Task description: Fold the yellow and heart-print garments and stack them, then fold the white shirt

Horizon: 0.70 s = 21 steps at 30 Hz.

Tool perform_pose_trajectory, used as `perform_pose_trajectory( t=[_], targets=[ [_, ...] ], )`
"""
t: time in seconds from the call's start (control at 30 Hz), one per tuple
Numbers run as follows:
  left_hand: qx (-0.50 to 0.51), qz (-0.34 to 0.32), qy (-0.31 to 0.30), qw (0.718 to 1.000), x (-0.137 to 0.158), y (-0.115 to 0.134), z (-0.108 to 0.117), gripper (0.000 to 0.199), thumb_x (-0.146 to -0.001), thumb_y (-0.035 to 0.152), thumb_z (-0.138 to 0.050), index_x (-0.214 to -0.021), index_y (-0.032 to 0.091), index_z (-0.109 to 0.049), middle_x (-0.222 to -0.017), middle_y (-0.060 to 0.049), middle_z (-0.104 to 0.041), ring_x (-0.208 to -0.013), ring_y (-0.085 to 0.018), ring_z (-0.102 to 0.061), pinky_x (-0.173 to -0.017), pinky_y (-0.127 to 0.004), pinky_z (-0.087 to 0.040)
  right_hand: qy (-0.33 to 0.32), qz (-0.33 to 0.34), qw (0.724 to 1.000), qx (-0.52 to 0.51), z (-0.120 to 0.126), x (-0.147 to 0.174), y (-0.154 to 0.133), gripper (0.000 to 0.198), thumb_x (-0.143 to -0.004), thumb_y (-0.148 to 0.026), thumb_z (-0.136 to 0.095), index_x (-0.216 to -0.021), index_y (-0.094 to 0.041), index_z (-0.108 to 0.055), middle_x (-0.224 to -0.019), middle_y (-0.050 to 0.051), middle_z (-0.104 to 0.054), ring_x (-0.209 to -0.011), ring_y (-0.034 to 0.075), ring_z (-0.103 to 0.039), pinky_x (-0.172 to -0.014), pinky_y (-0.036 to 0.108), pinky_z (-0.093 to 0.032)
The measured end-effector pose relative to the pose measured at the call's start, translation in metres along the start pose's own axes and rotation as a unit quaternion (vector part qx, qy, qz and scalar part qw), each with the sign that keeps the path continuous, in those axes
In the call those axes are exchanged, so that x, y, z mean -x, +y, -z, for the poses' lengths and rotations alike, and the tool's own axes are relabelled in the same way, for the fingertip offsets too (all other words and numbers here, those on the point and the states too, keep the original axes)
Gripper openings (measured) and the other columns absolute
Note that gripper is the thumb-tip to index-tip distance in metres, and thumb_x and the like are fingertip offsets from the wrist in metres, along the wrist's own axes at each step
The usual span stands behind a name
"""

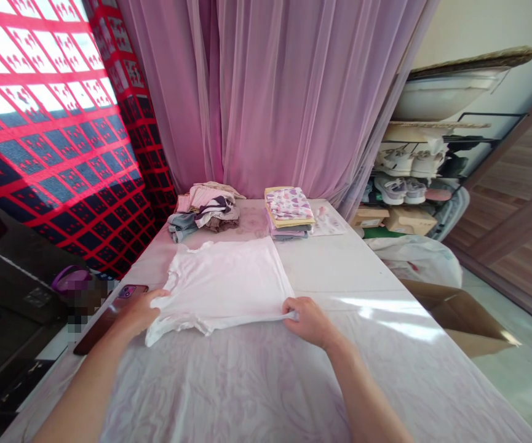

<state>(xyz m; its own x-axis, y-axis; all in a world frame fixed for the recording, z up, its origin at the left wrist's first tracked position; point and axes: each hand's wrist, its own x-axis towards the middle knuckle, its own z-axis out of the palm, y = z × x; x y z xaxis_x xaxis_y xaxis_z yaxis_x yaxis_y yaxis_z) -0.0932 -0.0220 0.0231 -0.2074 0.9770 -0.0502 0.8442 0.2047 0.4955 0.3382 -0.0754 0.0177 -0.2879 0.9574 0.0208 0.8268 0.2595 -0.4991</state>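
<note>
A: Largest item?
B: Table [385,344], covered in a pale patterned cloth, running lengthwise away from the camera toward a pink curtain [284,92].

A: Next?
B: White T-shirt [226,283], lying flat at mid-table, one side apparently folded in.

A: Further back?
B: Loose heap of clothes [205,212] on the left; just beside it on the right, a neat folded stack [289,212]. Both well apart from the shirt's near hem.

A: Smaller still?
B: Phone [109,317], at the table's left edge, just beside the left hand [139,312].

A: Hands?
B: The left hand grips the shirt's near-left corner, fingers curled on the cloth. The right hand [309,320] pinches the near-right hem.

A: Step in hand?
B: Judged mid-fold. The next move likely calls for both corners to be lifted together and laid evenly toward the collar.
</note>
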Motion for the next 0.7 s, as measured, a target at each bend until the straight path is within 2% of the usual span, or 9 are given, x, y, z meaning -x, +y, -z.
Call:
perform_pose_trajectory(
  t=[0.1,0.13,0.23,0.3,0.4,0.47,0.53,0.6,0.7],
  targets=[
    [-0.092,0.015,-0.075,0.993,0.001,0.000,0.006,0.051,-0.061,0.014,-0.058,-0.109,0.021,-0.073,-0.101,-0.012,-0.070,-0.089,-0.033,-0.067,-0.077,-0.038,-0.052,-0.050,0.000,0.999,0.006,0.007,0.003,-0.007,0.024,-0.068,-0.012,-0.055,-0.082,-0.021,-0.071,-0.080,0.002,-0.071,-0.085,0.019,-0.062,-0.081,0.026,-0.040],
    [-0.123,0.009,-0.081,0.989,0.003,0.000,0.007,0.052,-0.063,0.015,-0.057,-0.113,0.021,-0.071,-0.107,-0.012,-0.069,-0.095,-0.034,-0.067,-0.081,-0.039,-0.052,-0.077,-0.004,0.997,-0.003,0.011,0.004,-0.008,0.022,-0.068,-0.015,-0.057,-0.082,-0.021,-0.073,-0.079,0.001,-0.071,-0.082,0.018,-0.063,-0.078,0.025,-0.041],
    [-0.185,-0.038,-0.034,0.981,0.005,0.005,0.008,0.050,-0.070,0.016,-0.052,-0.118,0.019,-0.067,-0.125,-0.013,-0.064,-0.111,-0.036,-0.063,-0.092,-0.043,-0.050,-0.144,-0.019,0.988,-0.052,0.024,0.005,-0.011,0.017,-0.074,-0.029,-0.062,-0.083,-0.021,-0.074,-0.075,0.001,-0.072,-0.072,0.016,-0.063,-0.067,0.023,-0.040],
    [-0.201,-0.086,0.001,0.976,0.002,0.016,0.003,0.045,-0.076,0.018,-0.047,-0.116,0.018,-0.068,-0.133,-0.012,-0.061,-0.117,-0.034,-0.060,-0.098,-0.045,-0.047,-0.135,-0.032,0.989,-0.053,0.033,0.000,-0.013,0.023,-0.082,-0.037,-0.057,-0.079,-0.020,-0.074,-0.072,0.001,-0.071,-0.069,0.016,-0.061,-0.064,0.023,-0.038],
    [-0.186,-0.155,-0.010,0.970,-0.011,0.046,-0.016,0.039,-0.085,0.024,-0.041,-0.112,0.019,-0.069,-0.132,-0.009,-0.064,-0.121,-0.028,-0.059,-0.106,-0.039,-0.043,-0.064,-0.068,0.995,-0.020,0.035,-0.022,-0.025,0.034,-0.091,-0.035,-0.045,-0.077,-0.020,-0.072,-0.068,0.001,-0.069,-0.066,0.016,-0.060,-0.063,0.025,-0.038],
    [-0.170,-0.198,-0.048,0.964,-0.024,0.069,-0.034,0.041,-0.089,0.026,-0.038,-0.118,0.020,-0.067,-0.135,-0.008,-0.062,-0.126,-0.024,-0.055,-0.110,-0.036,-0.040,-0.012,-0.050,0.998,-0.020,0.024,-0.046,-0.039,0.034,-0.093,-0.029,-0.040,-0.085,-0.021,-0.073,-0.083,0.002,-0.073,-0.079,0.017,-0.064,-0.073,0.025,-0.043],
    [-0.171,-0.217,-0.054,0.960,-0.038,0.088,-0.052,0.044,-0.091,0.026,-0.037,-0.126,0.017,-0.063,-0.143,-0.010,-0.056,-0.134,-0.025,-0.048,-0.113,-0.040,-0.036,0.023,0.005,1.000,-0.018,0.004,-0.076,-0.057,0.035,-0.094,-0.025,-0.040,-0.110,-0.018,-0.070,-0.119,0.007,-0.070,-0.111,0.019,-0.061,-0.096,0.026,-0.041],
    [-0.182,-0.210,-0.035,0.960,-0.050,0.098,-0.066,0.047,-0.094,0.026,-0.036,-0.134,0.014,-0.056,-0.149,-0.013,-0.048,-0.140,-0.027,-0.040,-0.115,-0.044,-0.032,0.009,0.040,0.999,0.003,-0.022,-0.106,-0.075,0.043,-0.094,-0.024,-0.043,-0.133,-0.013,-0.058,-0.142,0.012,-0.055,-0.132,0.020,-0.048,-0.111,0.030,-0.032],
    [-0.203,-0.163,-0.016,0.965,-0.063,0.098,-0.080,0.052,-0.097,0.031,-0.031,-0.143,0.012,-0.046,-0.154,-0.015,-0.039,-0.144,-0.030,-0.033,-0.117,-0.049,-0.027,-0.024,0.070,0.997,0.027,-0.057,-0.143,-0.093,0.051,-0.097,-0.026,-0.041,-0.145,-0.013,-0.044,-0.156,0.011,-0.037,-0.144,0.023,-0.031,-0.119,0.040,-0.021]
  ],
)
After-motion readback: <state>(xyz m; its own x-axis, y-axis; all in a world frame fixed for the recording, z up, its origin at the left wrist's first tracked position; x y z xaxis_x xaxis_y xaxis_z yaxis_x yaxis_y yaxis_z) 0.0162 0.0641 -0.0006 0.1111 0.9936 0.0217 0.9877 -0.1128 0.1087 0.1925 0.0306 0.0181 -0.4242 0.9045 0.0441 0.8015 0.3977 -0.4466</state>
